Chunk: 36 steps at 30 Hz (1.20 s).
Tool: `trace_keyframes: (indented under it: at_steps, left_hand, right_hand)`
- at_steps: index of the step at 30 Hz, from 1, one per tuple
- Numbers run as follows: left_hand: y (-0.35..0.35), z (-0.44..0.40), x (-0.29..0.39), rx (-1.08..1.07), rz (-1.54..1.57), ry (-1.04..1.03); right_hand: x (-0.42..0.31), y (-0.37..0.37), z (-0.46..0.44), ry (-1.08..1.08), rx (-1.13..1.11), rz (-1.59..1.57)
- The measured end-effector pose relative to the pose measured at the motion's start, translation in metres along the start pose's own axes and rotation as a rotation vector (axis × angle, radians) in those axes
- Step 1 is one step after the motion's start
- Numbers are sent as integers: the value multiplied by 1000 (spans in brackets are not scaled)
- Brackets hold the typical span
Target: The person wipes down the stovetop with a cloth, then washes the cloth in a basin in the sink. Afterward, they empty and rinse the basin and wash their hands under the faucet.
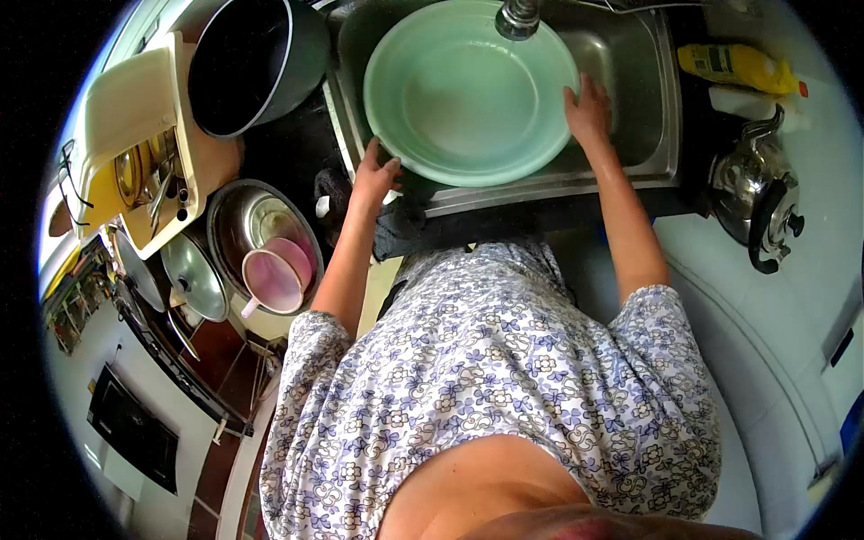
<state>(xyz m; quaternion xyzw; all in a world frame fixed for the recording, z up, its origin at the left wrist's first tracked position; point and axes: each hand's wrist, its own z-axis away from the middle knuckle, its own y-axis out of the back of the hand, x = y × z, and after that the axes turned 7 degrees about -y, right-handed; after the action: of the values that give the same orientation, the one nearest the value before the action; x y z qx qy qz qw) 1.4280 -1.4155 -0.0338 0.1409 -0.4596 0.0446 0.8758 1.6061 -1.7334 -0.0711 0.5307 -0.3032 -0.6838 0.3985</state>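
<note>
A pale green plastic basin (459,162) rests in the stainless steel sink (621,117) under the faucet (517,18). Its inside looks wet, though I cannot tell how much water it holds. At the basin's lower left rim is my left hand (371,180), thumb and fingers apart, fingertips close to or just touching the rim. My right hand (589,112) lies along the right rim, thumb near the edge and fingers stretched out over the sink. Neither hand is visibly wrapped around the rim. A dark cloth (396,232) lies on the counter edge beside my left wrist.
To the left stand a large dark pot (306,72), a cream dish rack (135,99) with dishes, and a metal bowl (229,211) holding a pink dipper (274,274). At right are a yellow bottle (733,67) and a steel kettle (756,193).
</note>
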Motion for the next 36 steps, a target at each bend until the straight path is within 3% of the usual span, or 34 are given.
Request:
trace_keyframes:
  at_steps: [2,4,5,11,12,14,15,16,17,18,20,25,29,30,31,32,35,36]
  left_hand:
    - [-6,0,7,45,-135,-159]
    - [-11,-13,13,92,-182,-316]
    - [-24,-16,44,20,75,-218]
    - [-120,-91,132,-275,830,-162]
    - [-130,-99,146,-252,955,-183]
    - [-138,-109,169,-203,1205,-212]
    - [-133,-111,172,-320,1241,-202]
    - [-127,-113,172,-436,1272,-191]
    - [-122,-113,173,-556,1299,-178]
    - [-124,-109,172,-406,1329,-133]
    - [-131,-115,153,-423,1419,-115]
    - [-142,-110,152,-378,1390,-97]
    - [-143,-104,163,-151,1202,-233]
    - [-147,-110,160,-50,1063,-318]
    - [-152,-108,154,50,919,-386]
    - [-154,-108,148,64,915,-366]
    - [-160,-95,153,-33,1280,-168]
    - [-157,-87,161,-23,1244,-98]
  right_hand:
    - [-5,6,-4,0,21,-21]
    - [-28,18,-3,-140,-319,-820]
    - [-46,25,-2,-207,-490,-1216]
    - [-138,30,-23,-131,-979,-2110]
    - [-145,25,-30,-148,-1163,-2357]
    - [-158,27,-30,-121,-1187,-2459]
    - [-164,26,-30,-114,-1198,-2513]
    - [-167,17,-27,-87,-933,-2312]
    - [-167,15,-26,-41,-919,-2225]
    - [-163,13,-20,1,-903,-2139]
    - [-162,19,-7,122,-950,-2039]
    - [-173,27,6,-1,-739,-1735]
    - [-177,21,13,-16,-481,-1471]
    - [-177,16,13,190,-99,-968]
    - [-175,14,14,175,-68,-956]
    - [-176,11,8,173,-40,-948]
    - [-172,12,-5,137,6,-856]
    - [-172,15,-9,122,-4,-789]
